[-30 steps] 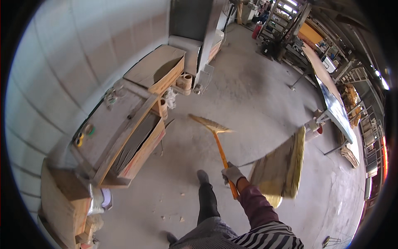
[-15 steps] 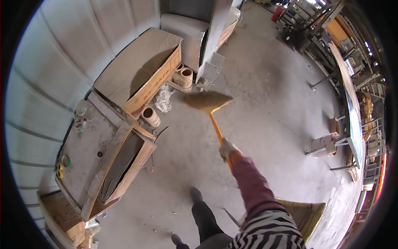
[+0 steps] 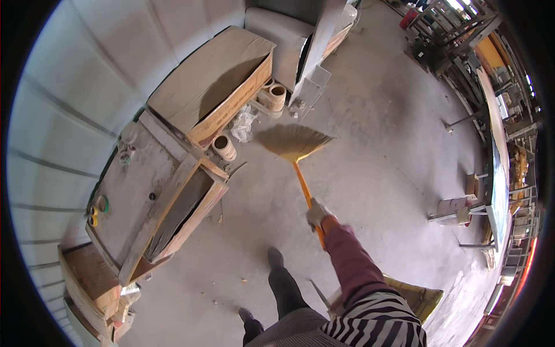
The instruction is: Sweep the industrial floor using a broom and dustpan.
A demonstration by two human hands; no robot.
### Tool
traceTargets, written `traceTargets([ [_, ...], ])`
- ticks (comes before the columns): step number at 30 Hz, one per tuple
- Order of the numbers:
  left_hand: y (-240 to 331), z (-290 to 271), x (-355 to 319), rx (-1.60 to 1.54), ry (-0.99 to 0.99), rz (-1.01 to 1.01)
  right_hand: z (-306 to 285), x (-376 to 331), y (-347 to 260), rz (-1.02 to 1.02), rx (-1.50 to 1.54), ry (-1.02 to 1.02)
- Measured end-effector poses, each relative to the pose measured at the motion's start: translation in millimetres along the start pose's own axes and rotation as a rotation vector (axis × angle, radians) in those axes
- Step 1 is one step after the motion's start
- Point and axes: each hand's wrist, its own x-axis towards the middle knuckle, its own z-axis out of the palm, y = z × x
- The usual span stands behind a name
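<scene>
My right hand (image 3: 318,214), in a pale work glove, is closed around the orange-yellow handle of a broom (image 3: 295,144). The broom's wide tan bristles fan out over the grey concrete floor ahead of me. A maroon and zebra-striped sleeve (image 3: 358,260) covers that arm. My left hand is out of view. Behind the right forearm lies a yellow-edged, open container (image 3: 413,295), partly hidden by the sleeve.
On the left, a long cardboard box (image 3: 214,75) and a wooden-framed crate (image 3: 167,225) stand by the white wall. Paper rolls (image 3: 224,148) and crumpled plastic (image 3: 243,123) lie near the broom. A metal-legged table (image 3: 498,191) and a pinkish bucket (image 3: 454,212) stand at right.
The view has shifted, so the boxes and rolls sit farther right in it. My right hand stays closed on the broom, whose bristles now look sharper and more spread.
</scene>
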Motion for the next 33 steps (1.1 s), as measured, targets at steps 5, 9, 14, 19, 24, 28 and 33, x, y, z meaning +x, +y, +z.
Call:
traceTargets([
  [5, -4.0, 7.1, -8.2, -0.108, 0.066, 0.037, -27.9, -144.2, 4.8, -0.002, 0.098, -0.108],
  [9, -1.4, 15.6, -2.7, -0.175, 0.124, 0.138, -7.5, -108.9, -29.9, -0.055, 0.137, -0.021],
  [14, 19.3, 5.1, 9.8, -0.516, -0.051, -0.377, 47.3, -53.2, -20.9, -0.049, -0.119, -0.105],
  [19, -22.4, 44.4, -27.4, -0.228, 0.103, 0.129, 11.4, -199.7, -11.5, -0.066, -0.167, -0.264],
  [24, -51.1, 82.9, -10.4, -0.129, 0.250, 0.339, 26.3, -185.9, -28.0, -0.123, -0.120, -0.159],
  [28, 13.8, 47.7, 2.8, -0.933, -0.035, -0.417, 81.9, -94.9, -0.7, -0.028, -0.016, -0.127],
  [33, -60.3, 82.1, 13.8, -0.662, 0.154, -0.089, 179.6, -159.7, 92.4, 0.042, -0.117, -0.229],
])
